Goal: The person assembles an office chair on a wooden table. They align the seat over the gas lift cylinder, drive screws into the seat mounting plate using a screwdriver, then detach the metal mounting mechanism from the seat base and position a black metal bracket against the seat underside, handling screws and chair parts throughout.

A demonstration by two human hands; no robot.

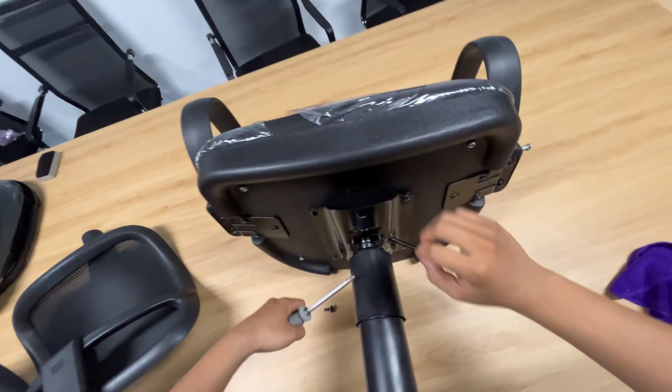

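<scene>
The chair seat lies tipped on the table, the left hand closed around a screwdriver near its post while the right hand pinches the underside mechanism, where a slipping tip could drop the small screw

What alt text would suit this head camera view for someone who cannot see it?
A black office chair seat lies tipped on a wooden table; the right hand works at its underside by the gas cylinder, while the left hand holds a screwdriver.
</scene>
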